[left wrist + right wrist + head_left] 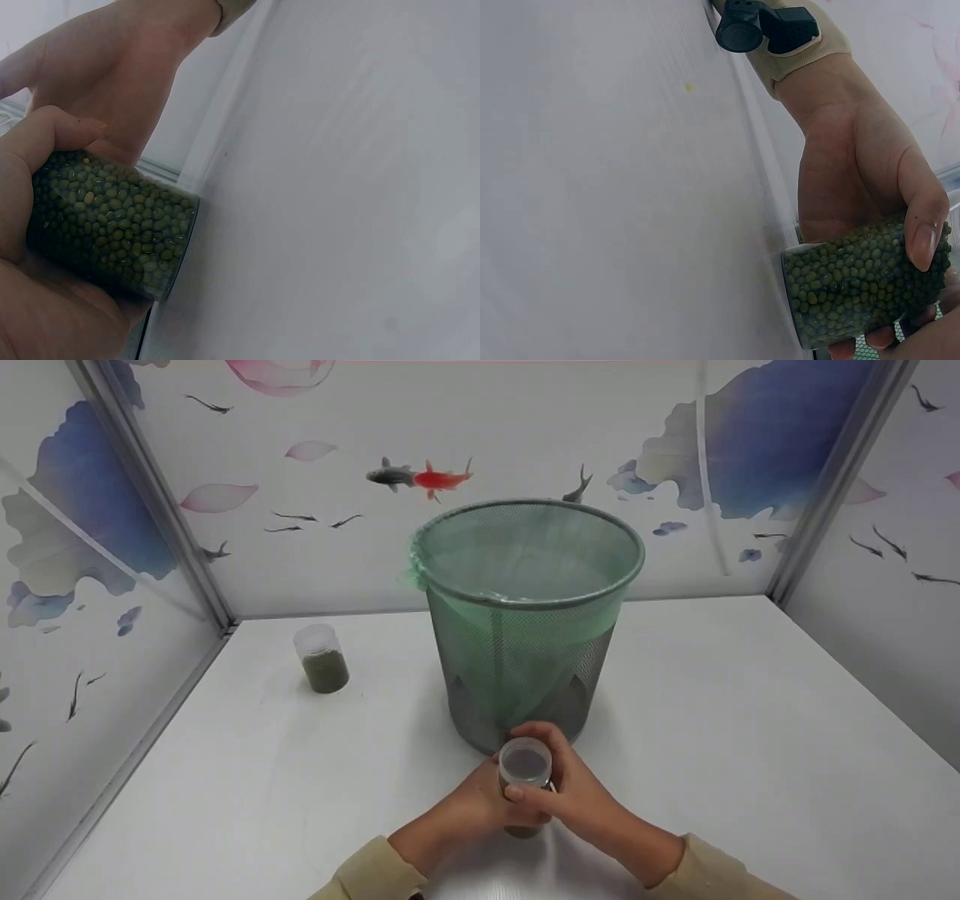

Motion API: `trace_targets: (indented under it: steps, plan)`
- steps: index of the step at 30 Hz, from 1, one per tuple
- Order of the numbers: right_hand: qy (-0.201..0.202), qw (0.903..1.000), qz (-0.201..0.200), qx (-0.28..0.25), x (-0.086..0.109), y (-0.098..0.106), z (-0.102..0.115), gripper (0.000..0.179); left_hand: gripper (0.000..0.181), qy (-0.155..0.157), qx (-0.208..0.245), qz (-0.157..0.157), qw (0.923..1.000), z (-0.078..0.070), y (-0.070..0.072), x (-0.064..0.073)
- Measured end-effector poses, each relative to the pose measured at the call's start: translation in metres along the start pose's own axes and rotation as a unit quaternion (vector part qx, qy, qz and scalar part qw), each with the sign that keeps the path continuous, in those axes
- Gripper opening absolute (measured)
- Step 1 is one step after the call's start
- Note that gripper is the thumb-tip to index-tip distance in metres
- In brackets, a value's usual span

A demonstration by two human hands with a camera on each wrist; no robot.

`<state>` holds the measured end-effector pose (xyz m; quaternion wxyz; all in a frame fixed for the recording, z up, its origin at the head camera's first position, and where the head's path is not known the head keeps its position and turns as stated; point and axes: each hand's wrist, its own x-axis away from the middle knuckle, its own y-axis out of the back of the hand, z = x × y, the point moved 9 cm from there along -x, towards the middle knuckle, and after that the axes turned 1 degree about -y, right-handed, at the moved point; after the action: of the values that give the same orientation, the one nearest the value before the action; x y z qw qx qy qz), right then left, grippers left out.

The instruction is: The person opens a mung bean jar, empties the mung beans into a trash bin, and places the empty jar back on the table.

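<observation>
A clear jar of green mung beans [112, 225] is held upright between both hands, low in front of the bin in the head view. My left hand [480, 799] grips the jar's body, its thumb [924, 240] lying along the side in the right wrist view. Around the jar's translucent top [525, 763] curl the thumb and fingers of my right hand [574, 787]. The jar's base shows below the hands, close over the table. Beans fill the part of the jar seen in both wrist views.
Just beyond the hands stands a mesh wastebasket [600, 660] lined with a green plastic bag [525, 555]. A second clear jar [322, 660], partly filled with something green, stands at the back left of the white table [360, 810]. Printed panels [495, 420] enclose the table's back and sides.
</observation>
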<state>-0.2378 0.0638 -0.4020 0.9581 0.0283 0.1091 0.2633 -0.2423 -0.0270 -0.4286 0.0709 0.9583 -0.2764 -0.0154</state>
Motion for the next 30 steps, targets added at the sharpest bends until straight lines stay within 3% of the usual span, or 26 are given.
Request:
trace_targets:
  steps: [5, 16, 25, 30]
  plan:
    - [-0.012, 0.9999, -0.010, -0.005, 0.000, 0.001, -0.001, 0.073, 0.067, 0.007, 0.013, -0.002, 0.9999, 0.000, -0.001, 0.000]
    - [-0.019, 0.9996, -0.019, -0.012, 0.000, 0.004, -0.005, 0.072, 0.069, 0.012, -0.007, -0.001, 0.9999, 0.001, 0.001, 0.000]
    - [0.017, 0.9991, 0.020, -0.033, -0.001, 0.008, 0.001, 0.053, 0.066, -0.003, 0.030, 0.016, 0.9994, -0.001, -0.002, 0.003]
    - [0.059, 0.9980, 0.020, -0.009, -0.001, 0.013, 0.013, 0.046, 0.064, -0.013, 0.032, 0.015, 0.9993, -0.002, -0.002, 0.003]
